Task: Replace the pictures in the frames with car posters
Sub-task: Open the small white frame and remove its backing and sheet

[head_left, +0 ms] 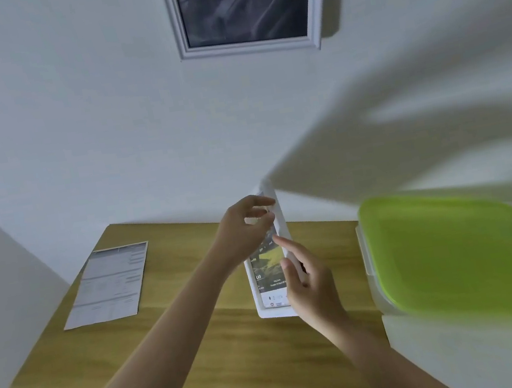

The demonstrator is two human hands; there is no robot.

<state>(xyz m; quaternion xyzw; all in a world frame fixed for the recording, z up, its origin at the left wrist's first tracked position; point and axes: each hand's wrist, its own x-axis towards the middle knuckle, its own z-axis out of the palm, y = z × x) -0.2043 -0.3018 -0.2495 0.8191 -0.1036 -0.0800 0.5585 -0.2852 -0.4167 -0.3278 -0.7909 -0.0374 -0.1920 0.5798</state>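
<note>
A white picture frame is held above the wooden table, turned nearly edge-on to me. Inside it shows a poster with a green and dark picture and small text. My left hand grips the frame's upper part, fingers curled over its top edge. My right hand holds the frame's right side lower down. A second frame, silver-grey with a dark picture, hangs on the wall above.
A printed grey sheet of paper lies flat on the table's left part. A plastic box with a lime-green lid stands at the right, on a white surface. The white wall runs behind the table.
</note>
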